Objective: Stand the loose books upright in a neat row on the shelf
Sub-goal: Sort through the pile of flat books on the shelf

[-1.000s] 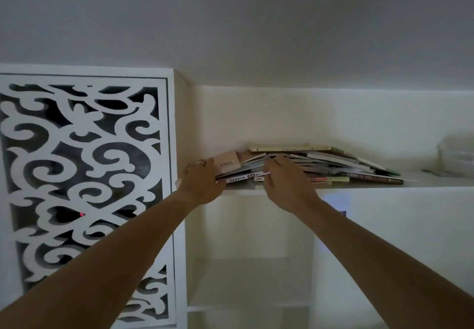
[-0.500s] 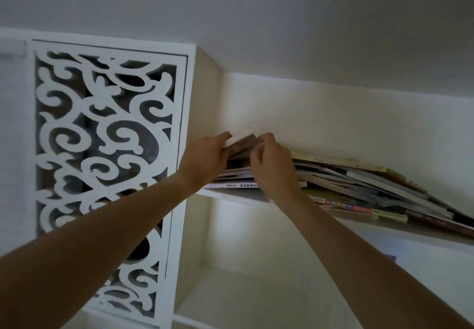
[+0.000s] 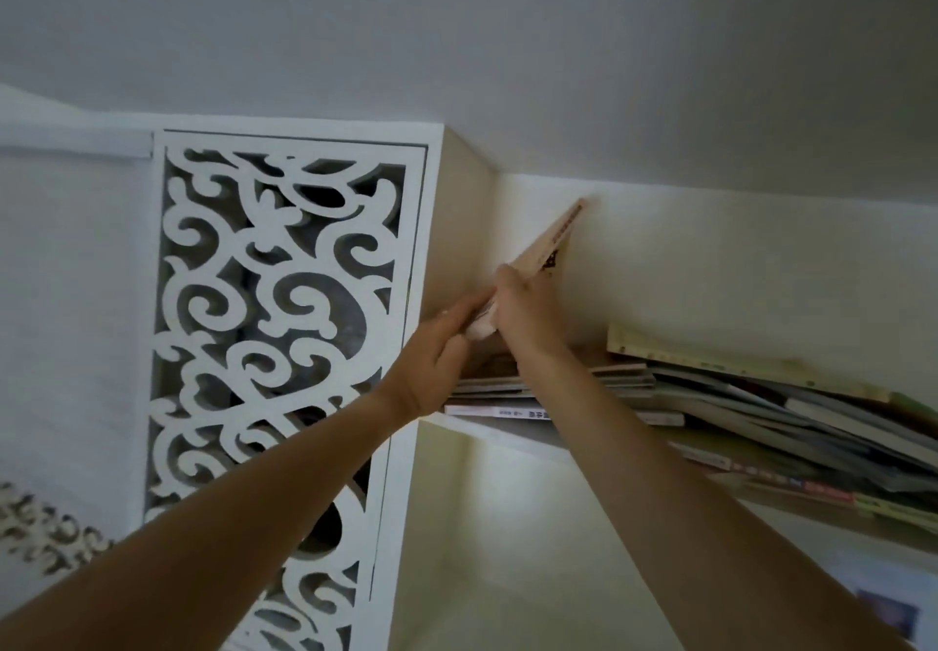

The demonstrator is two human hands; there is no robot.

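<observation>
White shelf (image 3: pixel 512 435) under a grey ceiling carries a slumped pile of books (image 3: pixel 761 412), and beside its carved panel (image 3: pixel 274 325) both hands, left hand (image 3: pixel 431 366) and right hand (image 3: pixel 528 315), grip a tan book (image 3: pixel 556 239), now tilted up from the pile where it lay flat a second ago.

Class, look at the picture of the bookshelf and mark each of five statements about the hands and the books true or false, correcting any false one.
1. Both hands, left hand and right hand, are on one tan book. True.
2. The tan book stands fully upright. False: it is tilted, its top leaning right towards the back wall.
3. The pile of books lies flat and slanting on the shelf. True.
4. The pile lies left of the hands. False: it spreads out to their right.
5. A white scrollwork panel stands left of the shelf. True.
</observation>
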